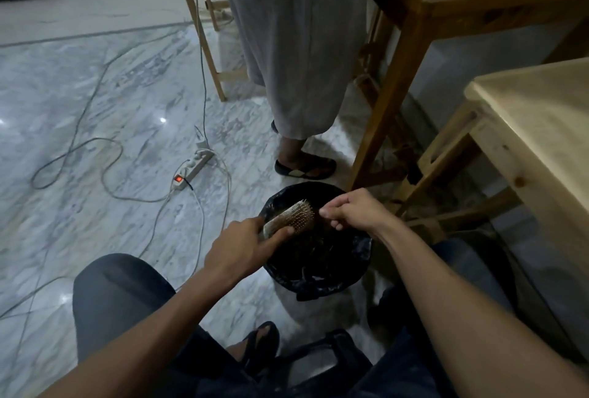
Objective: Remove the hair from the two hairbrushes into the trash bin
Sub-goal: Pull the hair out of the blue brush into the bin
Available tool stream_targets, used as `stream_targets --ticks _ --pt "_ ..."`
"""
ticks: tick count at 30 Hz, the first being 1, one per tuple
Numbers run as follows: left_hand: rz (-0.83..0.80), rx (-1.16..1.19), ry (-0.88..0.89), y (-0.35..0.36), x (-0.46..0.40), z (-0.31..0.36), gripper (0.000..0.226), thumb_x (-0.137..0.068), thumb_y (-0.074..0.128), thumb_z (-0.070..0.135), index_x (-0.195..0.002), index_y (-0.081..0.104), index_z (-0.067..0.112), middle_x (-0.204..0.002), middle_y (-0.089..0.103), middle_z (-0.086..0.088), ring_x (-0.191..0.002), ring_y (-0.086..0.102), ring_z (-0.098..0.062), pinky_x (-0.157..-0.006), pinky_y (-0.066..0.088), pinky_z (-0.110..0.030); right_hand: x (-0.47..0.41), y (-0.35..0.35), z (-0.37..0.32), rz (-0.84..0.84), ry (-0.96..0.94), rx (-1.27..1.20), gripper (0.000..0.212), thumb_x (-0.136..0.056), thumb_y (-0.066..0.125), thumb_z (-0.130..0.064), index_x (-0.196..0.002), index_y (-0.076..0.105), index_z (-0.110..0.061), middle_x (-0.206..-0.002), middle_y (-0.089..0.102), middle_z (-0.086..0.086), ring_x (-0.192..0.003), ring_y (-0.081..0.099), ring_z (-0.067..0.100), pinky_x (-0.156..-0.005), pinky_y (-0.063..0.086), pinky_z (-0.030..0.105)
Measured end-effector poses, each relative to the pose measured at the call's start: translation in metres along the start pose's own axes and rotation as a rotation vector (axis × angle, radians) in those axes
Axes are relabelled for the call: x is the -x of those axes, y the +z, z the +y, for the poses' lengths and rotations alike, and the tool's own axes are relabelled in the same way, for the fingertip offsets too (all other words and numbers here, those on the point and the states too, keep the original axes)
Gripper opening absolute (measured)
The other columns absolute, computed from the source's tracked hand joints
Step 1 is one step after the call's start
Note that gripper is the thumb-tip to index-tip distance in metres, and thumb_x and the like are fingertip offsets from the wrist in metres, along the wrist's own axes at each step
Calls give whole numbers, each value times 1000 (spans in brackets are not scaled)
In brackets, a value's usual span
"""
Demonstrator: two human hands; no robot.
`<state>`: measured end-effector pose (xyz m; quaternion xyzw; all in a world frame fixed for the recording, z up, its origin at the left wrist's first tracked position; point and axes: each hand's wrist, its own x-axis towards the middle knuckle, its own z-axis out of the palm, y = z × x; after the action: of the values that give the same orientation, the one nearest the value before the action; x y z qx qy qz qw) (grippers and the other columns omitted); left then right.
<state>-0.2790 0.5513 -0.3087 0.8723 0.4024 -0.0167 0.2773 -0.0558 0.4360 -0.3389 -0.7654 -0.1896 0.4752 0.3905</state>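
Fingers (325, 213) beside bristly (pale) hairbrush (291, 217)

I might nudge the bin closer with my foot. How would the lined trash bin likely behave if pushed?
The trash bin would probably slide easily, since it stands on polished marble floor. It looks small and holds mostly hair, so it is likely light and could tip if pushed near the rim. Its loose black liner looks floppy and would likely crumple rather than resist.

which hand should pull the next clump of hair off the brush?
Right. The right hand is pinched at the bristle end of the hairbrush, over the trash bin. The left hand is busy gripping the brush.
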Motion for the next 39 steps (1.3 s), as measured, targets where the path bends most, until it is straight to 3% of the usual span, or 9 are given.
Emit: stream_targets --ticks 5,11,15,18,21,25,29,33,39 --pt "14 34 -3 -5 2 -3 71 -78 54 81 -64 56 12 -42 42 3 -44 49 -15 -48 35 -32 -9 -13 8 395 153 -75 13 -85 81 -12 -77 77 -2 -60 70 6 -49 62 14 -57 54 27" --pt "72 -5 -47 -18 4 -29 80 -77 52 83 -62 53 5 -44 45 -2 -47 54 -24 -50 36 -33 -4 -46 16 589 194 -143 14 -90 78 -10 -79 71 -2 -68 67 7 -54 61 14 -52 50 25" --pt "98 17 -39 -13 0 -12 75 -78 50 83 -60 44 11 -47 44 -2 -47 51 -22 -50 35 -33 -8 -28 21 393 120 -36 13 -95 69 -3 -101 79 -5 -99 75 10 -80 71 15 -72 61 28" --pt "100 37 -44 -9 -1 -1 74 -83 48 81 -63 46 10 -50 47 -4 -50 53 -23 -51 35 -34 0 -19 6 101 175 206 52 -94 54 -1 -143 59 -19 -140 57 6 -109 65 22 -68 59 30" --pt "76 8 -42 -7 0 7 65 -89 46 74 -67 48 13 -57 51 -3 -57 55 -24 -52 35 -32 16 -14 -17 -9 214 274 74 -92 50 -3 -161 32 -26 -131 51 9 -94 66 21 -59 57 30" --pt "77 -15 -17 -9 1 14 51 -87 44 65 -81 55 16 -67 58 -5 -68 59 -27 -56 39 -33 21 -13 -30 -104 -27 162 85 -88 63 3 -160 33 -31 -147 42 -2 -93 73 21 -69 62 32" --pt "81 -21 5 -14 2 20 46 -92 49 63 -74 51 21 -63 55 -3 -63 55 -23 -54 36 -32 18 -3 -26 -254 -138 147 58 -90 75 -3 -144 56 -16 -123 67 3 -85 72 17 -70 62 28" --pt "82 38 -9 -18 0 11 55 -93 50 64 -66 48 16 -58 52 -4 -58 54 -23 -52 33 -32 11 8 -16 99 -153 62 8 -92 74 -8 -97 80 -5 -77 74 6 -59 64 8 -58 55 15" --pt "139 30 -46 -23 1 3 60 -91 48 68 -68 52 12 -60 58 -7 -60 57 -24 -56 42 -36 -3 0 6 561 104 185 20 -91 68 -13 -75 79 -7 -83 78 14 -72 73 23 -68 63 33"
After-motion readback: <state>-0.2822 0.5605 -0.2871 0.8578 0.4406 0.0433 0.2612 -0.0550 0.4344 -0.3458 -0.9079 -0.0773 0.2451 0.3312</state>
